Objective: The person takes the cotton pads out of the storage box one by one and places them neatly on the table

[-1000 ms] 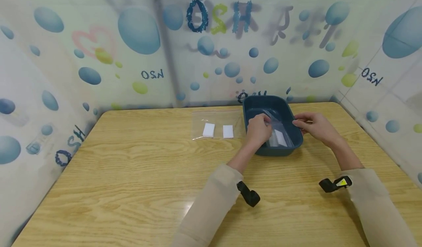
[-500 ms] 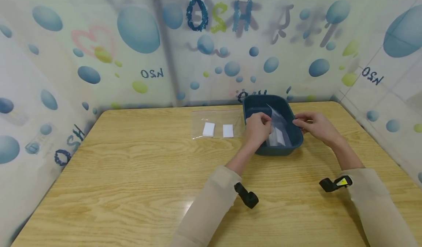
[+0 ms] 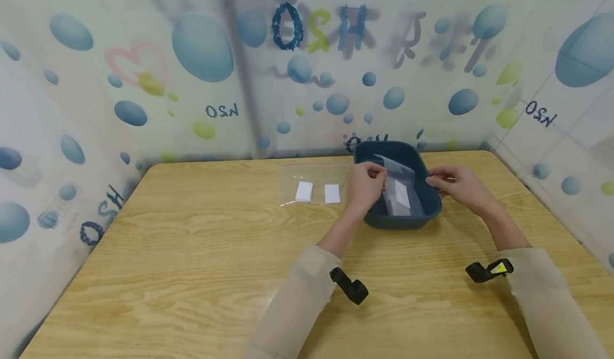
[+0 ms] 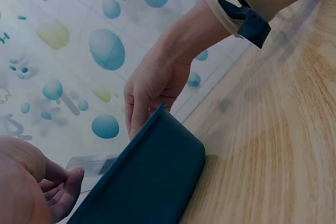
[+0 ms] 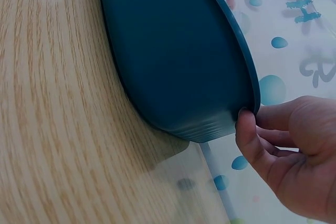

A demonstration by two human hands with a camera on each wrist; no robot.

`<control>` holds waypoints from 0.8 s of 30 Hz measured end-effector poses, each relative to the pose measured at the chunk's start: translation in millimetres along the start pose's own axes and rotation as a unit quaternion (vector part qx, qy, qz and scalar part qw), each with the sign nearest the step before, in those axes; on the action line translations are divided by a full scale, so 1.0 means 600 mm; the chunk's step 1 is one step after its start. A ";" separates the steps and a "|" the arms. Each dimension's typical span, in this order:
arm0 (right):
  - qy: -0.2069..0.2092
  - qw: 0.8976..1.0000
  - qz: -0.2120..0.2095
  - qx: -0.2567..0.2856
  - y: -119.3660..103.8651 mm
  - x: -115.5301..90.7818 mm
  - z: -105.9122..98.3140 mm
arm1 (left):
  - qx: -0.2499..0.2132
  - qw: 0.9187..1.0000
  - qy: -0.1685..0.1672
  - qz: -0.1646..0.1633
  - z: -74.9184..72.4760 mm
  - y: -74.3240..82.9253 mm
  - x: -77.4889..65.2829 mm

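A dark blue plastic bin [image 3: 402, 222] stands toward the back right of the table. Inside it lie clear plastic bags [image 3: 405, 175], with a white piece [image 3: 401, 195] among them. My left hand [image 3: 363, 186], over the bin's left side, pinches the edge of a clear bag between thumb and fingers; the left wrist view shows this clear film [image 4: 94, 164] at the fingertips. My right hand [image 3: 458, 186] grips the bin's right rim, its thumb outside the wall in the right wrist view. The bin hides how many bags lie inside.
Left of the bin, a flat clear zip bag [image 3: 318, 173] lies on the wooden table [image 3: 192, 252], with two white rectangles [image 3: 304, 192] at it. A patterned curtain [image 3: 268, 92] hangs right behind the table's back edge.
My left hand has moved left toward the bin's left rim, drawing the clear bag with it. The bag has shifted and folded inside the bin. My right hand stays on the rim.
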State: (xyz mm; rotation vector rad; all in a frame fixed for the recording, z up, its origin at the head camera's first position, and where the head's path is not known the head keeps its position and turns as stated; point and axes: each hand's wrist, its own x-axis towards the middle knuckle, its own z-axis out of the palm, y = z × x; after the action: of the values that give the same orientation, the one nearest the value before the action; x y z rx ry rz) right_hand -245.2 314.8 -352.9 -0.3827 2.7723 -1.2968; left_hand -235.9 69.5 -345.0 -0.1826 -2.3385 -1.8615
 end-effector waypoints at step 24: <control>0.002 1.000 0.001 0.002 0.006 0.001 0.000 | -0.044 0.998 -0.010 -0.037 -0.059 0.009 0.003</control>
State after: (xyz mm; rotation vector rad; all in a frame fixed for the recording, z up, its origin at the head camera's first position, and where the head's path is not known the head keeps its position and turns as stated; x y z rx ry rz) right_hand -246.5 316.7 -355.7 -0.3779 2.7718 -1.3045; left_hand -235.5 36.0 -331.8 -0.1254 -2.3067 -2.0087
